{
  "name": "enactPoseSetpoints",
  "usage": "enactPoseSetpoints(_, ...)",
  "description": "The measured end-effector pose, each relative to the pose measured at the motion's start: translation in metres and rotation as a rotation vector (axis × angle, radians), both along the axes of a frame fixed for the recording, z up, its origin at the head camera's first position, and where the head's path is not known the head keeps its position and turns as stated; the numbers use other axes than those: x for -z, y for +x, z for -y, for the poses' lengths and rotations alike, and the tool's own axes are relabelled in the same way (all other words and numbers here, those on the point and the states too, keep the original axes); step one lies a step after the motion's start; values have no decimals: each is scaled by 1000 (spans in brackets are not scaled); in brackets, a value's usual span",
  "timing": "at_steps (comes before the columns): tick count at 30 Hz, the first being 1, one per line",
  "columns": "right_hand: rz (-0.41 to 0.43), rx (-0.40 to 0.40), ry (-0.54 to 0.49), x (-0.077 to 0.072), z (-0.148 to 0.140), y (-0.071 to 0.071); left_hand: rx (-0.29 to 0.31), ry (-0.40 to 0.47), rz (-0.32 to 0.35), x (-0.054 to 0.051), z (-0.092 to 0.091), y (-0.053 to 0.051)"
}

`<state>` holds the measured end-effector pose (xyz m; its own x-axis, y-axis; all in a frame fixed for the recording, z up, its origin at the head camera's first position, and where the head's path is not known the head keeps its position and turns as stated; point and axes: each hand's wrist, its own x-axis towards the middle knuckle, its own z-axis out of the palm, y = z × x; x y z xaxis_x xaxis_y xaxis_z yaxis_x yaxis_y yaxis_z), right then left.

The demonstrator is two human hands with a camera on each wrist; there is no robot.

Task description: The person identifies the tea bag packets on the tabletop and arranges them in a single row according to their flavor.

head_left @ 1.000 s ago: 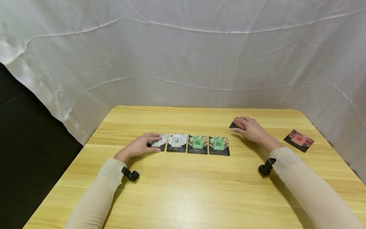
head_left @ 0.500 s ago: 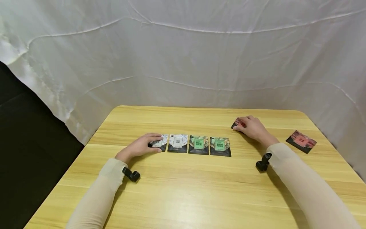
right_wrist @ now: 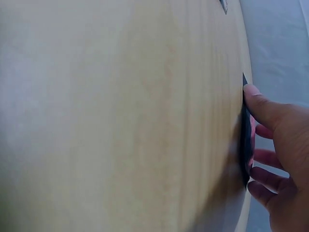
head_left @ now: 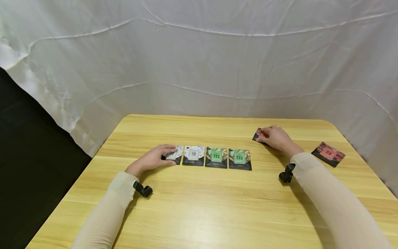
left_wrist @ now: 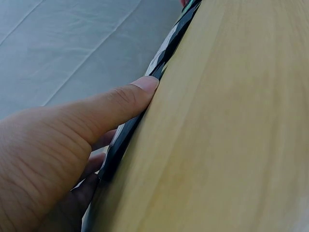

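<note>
A row of flat sachets lies across the table: two white ones at left, two green ones at right. My left hand (head_left: 152, 158) rests at the leftmost white sachet (head_left: 175, 155), its thumb (left_wrist: 145, 86) along the near edge and its fingers partly over the far side. Beyond the row's right end, my right hand (head_left: 277, 138) holds a red sachet (head_left: 259, 134) by its edges, thumb on one side and fingers on the other. In the right wrist view this sachet (right_wrist: 247, 140) appears edge-on, partly hidden by the fingers.
The other white sachet (head_left: 193, 155) and the green sachets (head_left: 216, 157) (head_left: 239, 159) lie side by side. A second red sachet (head_left: 328, 153) lies askew at the right. The wooden table (head_left: 199, 207) ends at a pale curtain (head_left: 199, 69) behind.
My right hand and its red sachet have shifted slightly right, and more of the sachet's face shows. The left hand keeps its place; the view has moved a little.
</note>
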<state>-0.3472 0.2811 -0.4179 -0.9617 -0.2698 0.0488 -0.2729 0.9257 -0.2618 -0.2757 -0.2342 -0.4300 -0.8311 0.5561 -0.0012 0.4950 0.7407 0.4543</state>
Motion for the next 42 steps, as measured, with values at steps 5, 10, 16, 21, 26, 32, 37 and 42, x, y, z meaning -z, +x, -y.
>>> enactPoseSetpoints(5,29,-22,10,-4,0,1,7,1,4,-1,-1,0)
enactPoseSetpoints(10,53,-26,3,-4,-1,1,7,5,4,0,-1,-2)
enactPoseSetpoints(16,69,-21,-17,-2,-2,2,12,12,5,1,0,-5)
enactPoseSetpoints(21,85,-20,-26,-2,-3,2,18,10,-10,1,0,-6)
enactPoseSetpoints(26,89,-35,-40,-1,-4,2,21,14,-9,0,0,-7)
enactPoseSetpoints(32,104,-41,-59,-1,-5,5,6,9,-3,3,1,-11)
enactPoseSetpoints(37,115,-51,-51,-3,-5,8,3,18,1,3,0,-12)
enactPoseSetpoints(42,109,-69,-41,-5,-6,13,-2,21,0,1,0,-12)
